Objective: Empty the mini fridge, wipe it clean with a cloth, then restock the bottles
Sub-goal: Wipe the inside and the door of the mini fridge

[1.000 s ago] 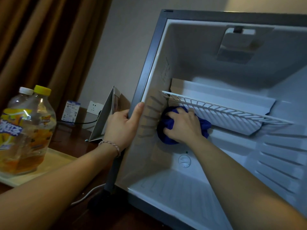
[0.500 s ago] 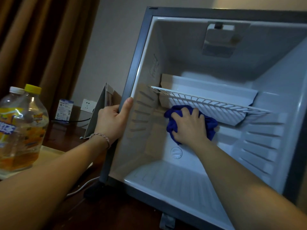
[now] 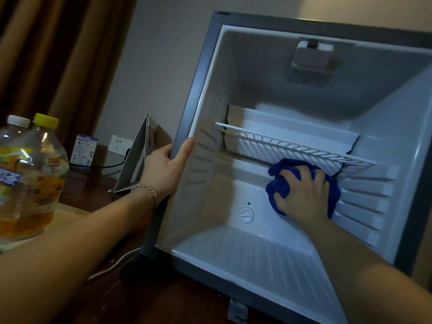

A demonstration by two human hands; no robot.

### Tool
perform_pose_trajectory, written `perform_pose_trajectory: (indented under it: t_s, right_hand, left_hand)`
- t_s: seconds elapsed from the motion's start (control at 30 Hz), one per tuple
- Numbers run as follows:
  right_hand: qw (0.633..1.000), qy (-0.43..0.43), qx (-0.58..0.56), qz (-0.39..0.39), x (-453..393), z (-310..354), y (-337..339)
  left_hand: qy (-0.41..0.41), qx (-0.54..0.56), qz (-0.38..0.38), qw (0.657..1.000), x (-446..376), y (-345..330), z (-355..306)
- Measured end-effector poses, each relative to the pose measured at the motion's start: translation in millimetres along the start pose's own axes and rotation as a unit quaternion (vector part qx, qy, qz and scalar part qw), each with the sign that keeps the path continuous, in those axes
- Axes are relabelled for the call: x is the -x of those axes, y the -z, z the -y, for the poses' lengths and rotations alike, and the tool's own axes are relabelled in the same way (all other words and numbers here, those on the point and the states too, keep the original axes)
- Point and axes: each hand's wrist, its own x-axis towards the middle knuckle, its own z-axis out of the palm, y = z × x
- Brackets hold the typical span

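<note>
Inside mini fridge (image 3: 203,73), right hand (image 3: 301,195) presses cloth (image 3: 278,181); bottle labels unreadable.

Two bottles (image 3: 28,176) stand on one tray (image 3: 67,213), one capped white, one yellow. One fridge (image 3: 194,94) holds one wire shelf (image 3: 292,146), one dial (image 3: 246,215) and one blue cloth (image 3: 278,183). Two hands (image 3: 163,169) show. One card (image 3: 138,160), one small box (image 3: 84,149), one socket (image 3: 119,143).
</note>
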Motion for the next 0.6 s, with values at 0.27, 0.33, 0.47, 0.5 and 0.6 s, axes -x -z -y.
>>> perform_pose_trajectory:
  t_s: [0.27,0.33,0.47,0.5,0.6]
  right_hand:
    - [0.997,0.069,0.015,0.019,-27,74,-3]
    - [0.995,0.095,0.015,0.032,-40,105,-4]
    - [0.994,0.104,-0.006,0.03,-55,144,-12]
    - [0.994,0.104,-0.006,0.028,-55,144,-13]
    - [0.987,0.148,0.028,0.046,-55,131,-9]
  left_hand:
    - [-0.012,-0.033,0.018,0.999,-1,0,-1]
    - [-0.012,-0.039,0.014,0.999,-1,0,-1]
    - [-0.025,-0.031,0.0,0.999,0,1,1]
    - [-0.028,-0.03,-0.001,0.999,-1,2,1]
    - [-0.027,-0.026,0.012,0.999,0,4,-1]
